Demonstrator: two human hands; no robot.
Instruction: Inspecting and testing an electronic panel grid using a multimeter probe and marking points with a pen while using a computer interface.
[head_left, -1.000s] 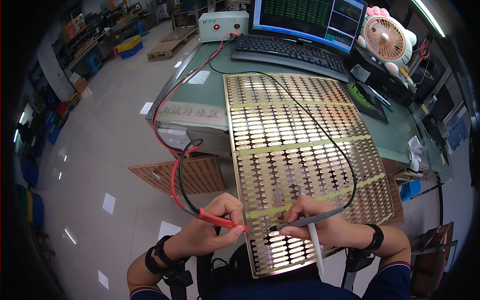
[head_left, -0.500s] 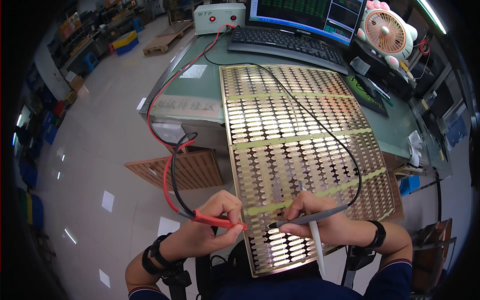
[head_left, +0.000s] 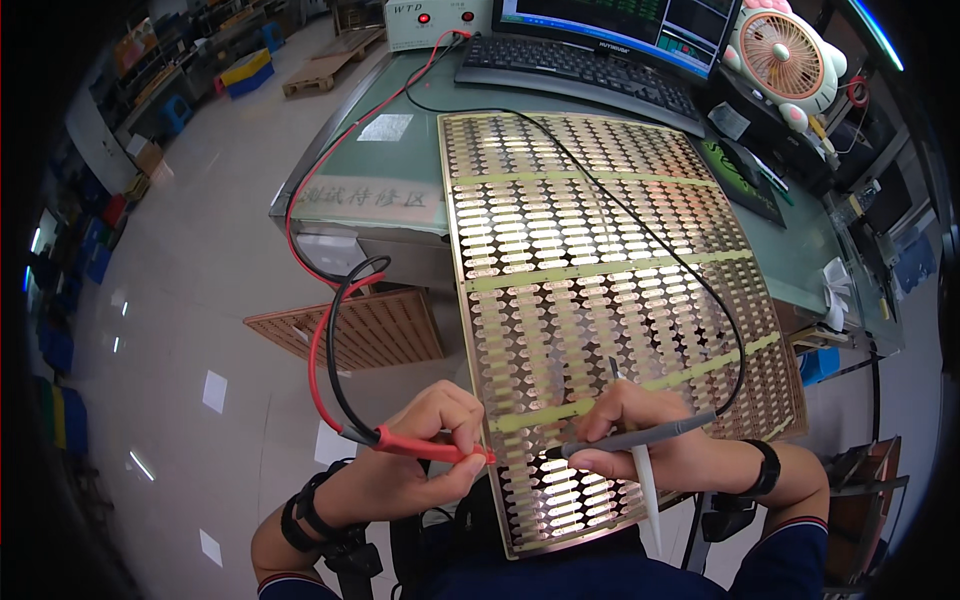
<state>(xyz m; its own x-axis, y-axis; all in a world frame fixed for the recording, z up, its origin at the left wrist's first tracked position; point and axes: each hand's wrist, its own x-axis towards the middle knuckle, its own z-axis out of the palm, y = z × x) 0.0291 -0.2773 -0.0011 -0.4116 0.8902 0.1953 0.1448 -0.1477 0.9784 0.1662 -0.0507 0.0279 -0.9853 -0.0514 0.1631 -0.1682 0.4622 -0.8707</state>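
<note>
A large circuit-board panel with rows of shiny pads slopes from the desk down to my lap. My left hand pinches a red test probe, its tip at the panel's left edge near the lower corner. Over the lower part of the panel, my right hand grips a grey test probe with a black tip pointing left. A white pen-like stick is also held in that hand, crossing under the probe. Whether either tip touches a pad I cannot tell.
Red and black leads run to a white box with red lights. Behind the panel stand a keyboard and a monitor. A fan stands at the right. Another panel leans below the desk.
My right hand has shifted slightly right with the grey probe and white stick, and the black lead's curve moved with it. My left hand stays nearly still. The view has tilted slightly.
</note>
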